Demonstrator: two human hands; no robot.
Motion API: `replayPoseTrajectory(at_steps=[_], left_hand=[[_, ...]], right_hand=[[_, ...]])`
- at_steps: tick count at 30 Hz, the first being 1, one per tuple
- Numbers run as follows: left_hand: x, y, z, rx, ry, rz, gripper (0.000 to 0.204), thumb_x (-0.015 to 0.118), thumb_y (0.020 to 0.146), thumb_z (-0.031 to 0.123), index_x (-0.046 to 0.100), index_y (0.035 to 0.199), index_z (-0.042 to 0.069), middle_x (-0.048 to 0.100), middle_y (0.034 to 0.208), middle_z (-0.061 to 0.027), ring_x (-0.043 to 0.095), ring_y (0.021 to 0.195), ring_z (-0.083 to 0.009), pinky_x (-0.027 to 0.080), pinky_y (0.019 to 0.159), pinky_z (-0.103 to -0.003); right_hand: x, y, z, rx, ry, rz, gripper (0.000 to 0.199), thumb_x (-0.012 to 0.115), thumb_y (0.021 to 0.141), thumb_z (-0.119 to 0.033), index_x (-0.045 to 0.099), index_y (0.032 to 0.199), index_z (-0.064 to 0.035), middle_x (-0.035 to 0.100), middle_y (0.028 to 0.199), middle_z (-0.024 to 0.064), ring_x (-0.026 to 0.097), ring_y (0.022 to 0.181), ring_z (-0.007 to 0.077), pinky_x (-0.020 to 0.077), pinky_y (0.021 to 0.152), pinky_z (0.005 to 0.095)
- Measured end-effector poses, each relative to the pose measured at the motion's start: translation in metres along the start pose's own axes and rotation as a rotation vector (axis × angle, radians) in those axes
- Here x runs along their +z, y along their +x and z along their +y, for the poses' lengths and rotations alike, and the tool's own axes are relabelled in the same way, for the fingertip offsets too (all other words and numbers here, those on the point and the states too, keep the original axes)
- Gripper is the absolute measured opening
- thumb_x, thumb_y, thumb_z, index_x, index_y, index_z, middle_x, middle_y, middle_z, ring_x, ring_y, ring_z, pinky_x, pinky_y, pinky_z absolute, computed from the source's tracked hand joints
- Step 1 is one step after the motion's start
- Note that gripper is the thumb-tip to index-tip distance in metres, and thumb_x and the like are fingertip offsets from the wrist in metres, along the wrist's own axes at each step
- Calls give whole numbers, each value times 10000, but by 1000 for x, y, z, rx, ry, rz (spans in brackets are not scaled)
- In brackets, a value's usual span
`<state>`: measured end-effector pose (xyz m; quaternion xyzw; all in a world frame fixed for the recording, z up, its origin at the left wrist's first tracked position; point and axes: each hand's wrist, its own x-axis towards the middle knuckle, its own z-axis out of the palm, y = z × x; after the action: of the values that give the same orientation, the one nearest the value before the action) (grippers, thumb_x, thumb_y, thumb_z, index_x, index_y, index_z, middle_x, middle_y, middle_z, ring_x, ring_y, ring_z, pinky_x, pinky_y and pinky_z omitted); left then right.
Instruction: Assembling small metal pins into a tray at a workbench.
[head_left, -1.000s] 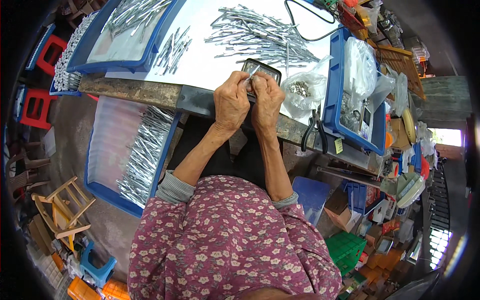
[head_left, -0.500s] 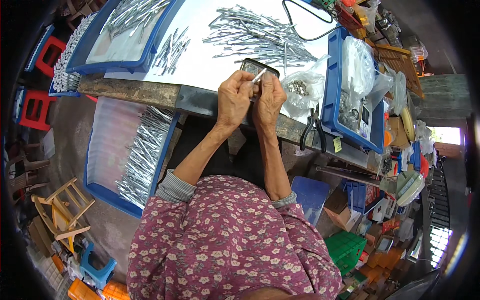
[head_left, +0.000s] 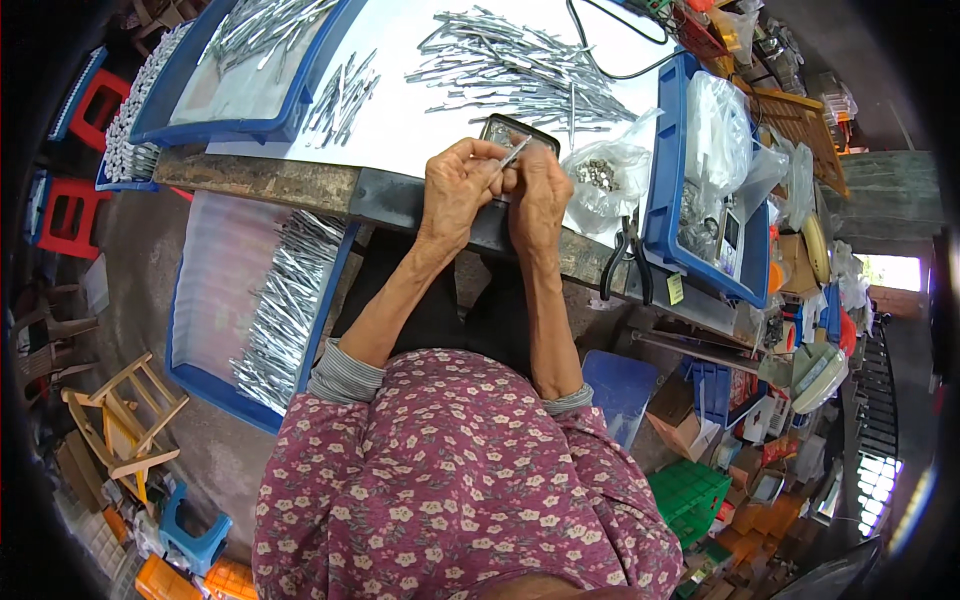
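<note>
A left hand [head_left: 456,195] pinched one slim silvery rod [head_left: 516,152] in its fingers, above a black-rimmed tin [head_left: 520,123] on the bench [head_left: 400,130]; whether the right hand's [head_left: 541,195] fingers gripped it could not be told. Work appeared midway: a small rod pile [head_left: 342,100] and larger heap [head_left: 520,70] lay beyond, which finished unclear.
</note>
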<state>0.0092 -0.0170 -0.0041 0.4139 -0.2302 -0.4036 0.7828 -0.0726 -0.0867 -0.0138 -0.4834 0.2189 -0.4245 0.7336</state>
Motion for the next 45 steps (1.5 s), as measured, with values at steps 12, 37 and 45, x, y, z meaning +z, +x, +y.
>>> replayPoseTrajectory(at_steps=[12,37,45], left_hand=[[2,-2,-12,38,118,74,88,523,830,7,542,900,-43,540,653,-11,452,529,-26,352,452,-144],[-90,46,57,563,1471,498,177,433,805,46,538,945,71,608,726,-161,593,657,-337,455,572,-427],[-120,67,57,623,1744,446,204,433,756,-24,557,907,34,553,875,-140,531,839,-324,434,725,-384]], right_hand=[[19,-4,-5,-276,-522,150,312,536,799,6,440,1089,70,458,666,-5,421,589,55,362,519,186],[-7,1,-17,-386,-1195,-16,183,518,759,3,551,938,26,573,760,166,563,667,297,432,602,369],[-9,0,-19,-404,-1375,-113,124,545,718,14,526,840,16,504,785,162,520,750,332,410,641,416]])
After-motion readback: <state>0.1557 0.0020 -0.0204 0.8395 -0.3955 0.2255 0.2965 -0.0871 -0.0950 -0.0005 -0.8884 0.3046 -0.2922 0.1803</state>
